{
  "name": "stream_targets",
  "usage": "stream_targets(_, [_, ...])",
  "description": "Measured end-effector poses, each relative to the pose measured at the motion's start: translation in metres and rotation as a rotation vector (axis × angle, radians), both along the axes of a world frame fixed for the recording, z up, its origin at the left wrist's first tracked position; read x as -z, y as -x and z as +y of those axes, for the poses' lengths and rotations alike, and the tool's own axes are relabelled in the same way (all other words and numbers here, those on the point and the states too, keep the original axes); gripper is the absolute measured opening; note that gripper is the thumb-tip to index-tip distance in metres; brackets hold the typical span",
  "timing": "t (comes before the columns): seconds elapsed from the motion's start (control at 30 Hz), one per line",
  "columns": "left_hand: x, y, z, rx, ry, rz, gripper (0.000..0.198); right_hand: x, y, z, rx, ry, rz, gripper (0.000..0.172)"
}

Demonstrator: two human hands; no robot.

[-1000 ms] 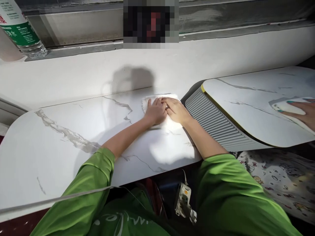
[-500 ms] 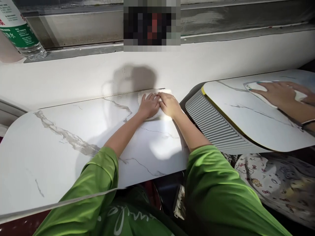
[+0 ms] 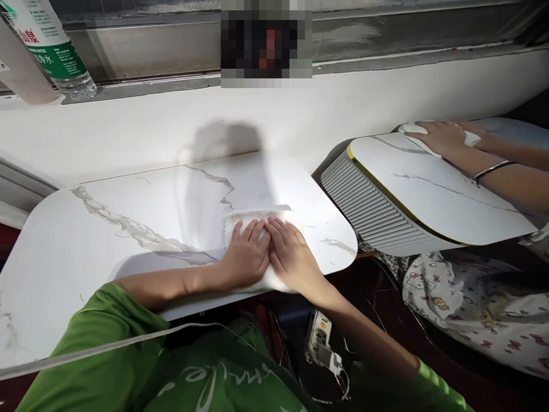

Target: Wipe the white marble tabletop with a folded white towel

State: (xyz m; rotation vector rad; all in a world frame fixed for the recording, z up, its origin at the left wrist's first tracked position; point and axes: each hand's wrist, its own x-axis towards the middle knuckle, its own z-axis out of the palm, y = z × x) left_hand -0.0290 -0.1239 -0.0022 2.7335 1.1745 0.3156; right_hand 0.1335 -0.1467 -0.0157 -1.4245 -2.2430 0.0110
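Observation:
My left hand [image 3: 246, 252] lies flat on a white cloth [image 3: 231, 226], its fingers stretched out. Pressed on the same cloth beside it is my right hand [image 3: 294, 252], also flat, with the fingertips of both hands close together. Under the cloth is a white marble-patterned table [image 3: 128, 206] with grey veins. The cloth sits near the table's front edge, and its middle is covered by my hands.
At right, another person's hands [image 3: 448, 137] press a white cloth [image 3: 422, 143] on a second marble-patterned table [image 3: 429, 200]. A water bottle [image 3: 64, 63] stands on the window ledge. A white cable [image 3: 128, 340] crosses in front of me; a power strip [image 3: 319, 335] lies below.
Both my hands and the cloth have come from the table's back edge toward me, near its front edge. The other person's hands have moved left and toward the wall.

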Motion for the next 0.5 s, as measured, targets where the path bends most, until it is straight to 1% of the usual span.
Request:
stream_targets(0.03, [0.000,0.002,-0.002,0.003,0.002,0.001,0.051,0.000,0.002,-0.002,0.002,0.001,0.009,0.059])
stream_targets(0.1, [0.000,0.002,0.000,-0.005,0.008,0.003,0.052,0.002,0.003,0.003,-0.007,0.000,0.016,0.059])
stream_targets(0.17, [-0.001,-0.002,0.012,-0.026,0.013,0.007,0.053,0.003,-0.002,0.021,-0.030,-0.006,0.008,0.056])
stream_targets(0.2, [-0.002,-0.005,0.021,-0.041,0.017,0.011,0.054,0.004,-0.004,0.034,-0.041,-0.009,0.000,0.055])
stream_targets(0.23, [-0.002,-0.009,0.033,-0.058,0.022,0.016,0.054,0.004,-0.007,0.049,-0.052,-0.009,-0.010,0.054])
stream_targets(0.3, [-0.003,-0.015,0.064,-0.093,0.038,0.021,0.054,0.004,-0.011,0.084,-0.060,0.000,-0.034,0.053])
stream_targets(0.43, [-0.003,-0.020,0.141,-0.124,0.054,0.003,0.052,0.001,-0.009,0.165,-0.008,0.037,-0.057,0.052])
stream_targets(0.5, [-0.002,-0.019,0.175,-0.141,0.047,-0.011,0.051,-0.001,-0.005,0.199,0.003,0.048,-0.059,0.052])
